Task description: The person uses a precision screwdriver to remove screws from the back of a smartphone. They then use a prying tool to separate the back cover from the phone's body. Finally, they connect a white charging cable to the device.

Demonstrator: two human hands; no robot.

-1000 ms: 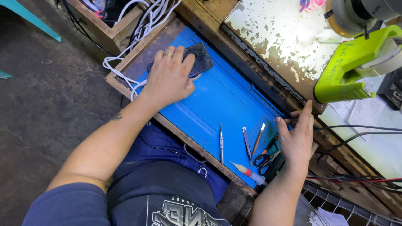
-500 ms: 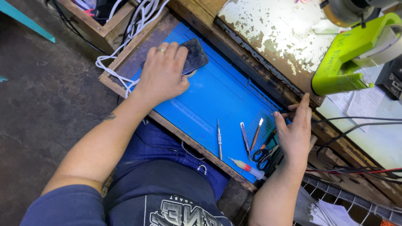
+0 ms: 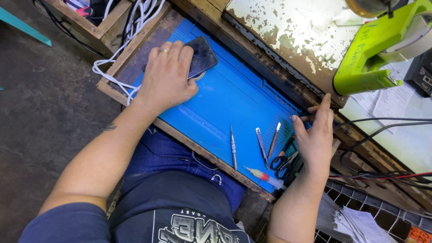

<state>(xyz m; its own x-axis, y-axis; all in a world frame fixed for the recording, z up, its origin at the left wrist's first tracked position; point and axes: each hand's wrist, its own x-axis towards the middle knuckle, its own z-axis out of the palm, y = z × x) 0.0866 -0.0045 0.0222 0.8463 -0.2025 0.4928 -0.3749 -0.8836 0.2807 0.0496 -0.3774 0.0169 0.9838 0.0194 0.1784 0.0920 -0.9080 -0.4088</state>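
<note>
The left hand [image 3: 167,76] is sliding a little toward the desk's near edge, palm flat and fingers spread over the dark smartphone [image 3: 200,56], which is lying slantwise on the blue repair mat [image 3: 225,99]. The right hand [image 3: 316,135] is resting open well away, nearest the scissors [image 3: 281,162].

Wooden bench [image 3: 198,146] carrying a blue work mat [image 3: 234,101]; on the mat lie a dark phone [image 3: 201,56], tweezers [image 3: 233,147], scissors [image 3: 282,161].
</note>
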